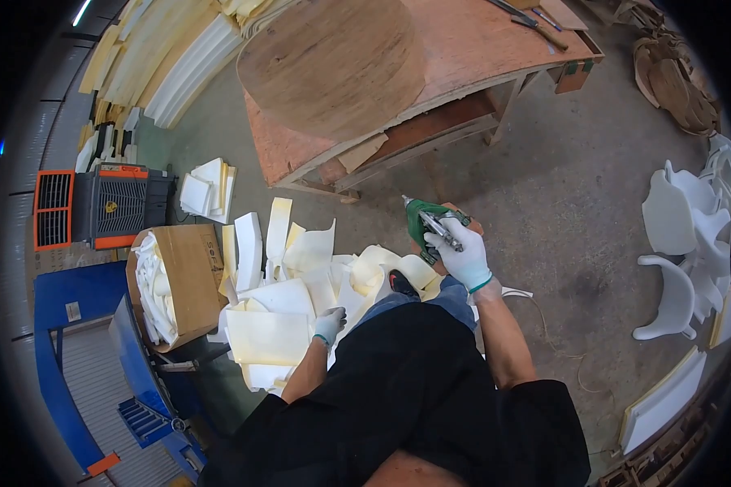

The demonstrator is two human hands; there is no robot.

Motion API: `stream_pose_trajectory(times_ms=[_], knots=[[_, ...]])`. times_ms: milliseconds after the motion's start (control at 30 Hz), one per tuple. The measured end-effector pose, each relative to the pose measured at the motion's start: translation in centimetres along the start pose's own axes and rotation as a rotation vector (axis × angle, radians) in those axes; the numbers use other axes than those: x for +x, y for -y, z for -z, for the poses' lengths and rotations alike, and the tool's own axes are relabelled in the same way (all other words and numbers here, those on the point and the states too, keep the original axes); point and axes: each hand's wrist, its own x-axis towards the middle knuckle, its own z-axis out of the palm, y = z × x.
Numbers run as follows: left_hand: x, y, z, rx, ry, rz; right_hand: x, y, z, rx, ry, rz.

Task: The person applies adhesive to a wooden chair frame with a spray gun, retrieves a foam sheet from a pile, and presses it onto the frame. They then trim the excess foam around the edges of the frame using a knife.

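Observation:
My right hand (465, 258), in a white glove with a green cuff, is closed around a metal spray gun (445, 230) with a green body (419, 221). Its pale nozzle points toward the workbench, and the tool is held above the floor. My left hand (330, 325), also gloved, hangs low by my left side with its fingers curled in and no object visible in them. Just beside and below it lies a heap of white and yellowish foam sheets (270, 330). A dark shoe (401, 282) shows among the foam pieces.
A wooden workbench (455, 65) ahead carries a large round wooden board (333, 65) and hand tools (536, 23). On the left stand a cardboard box (188, 284), an orange-grey machine (122, 204) and blue equipment (77, 296). White curved shells (670, 211) are on the right.

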Motion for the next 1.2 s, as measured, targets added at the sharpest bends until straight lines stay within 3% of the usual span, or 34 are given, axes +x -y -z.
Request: stream_pose_trajectory(times_ms=[433,500,633,833,1200], knots=[[-0.1,0.1,-0.3,0.017,0.031,0.019,1.7,-1.3,3.9,-0.025,-0.221,-0.044],[0.1,0.0,-0.3,0.014,0.029,0.015,2.4,-0.8,4.9,0.038,-0.216,-0.150],[0.0,-0.7,-0.4,0.024,0.021,0.002,3.0,-1.1,5.4,-0.014,-0.274,-0.106],[0.0,-1.5,-1.0,0.021,0.017,0.004,2.8,0.5,6.4,-0.003,-0.131,-0.112],[0.1,-1.3,-1.4,0.048,-0.013,-0.004,3.7,-0.2,7.0,0.000,-0.235,-0.125]])
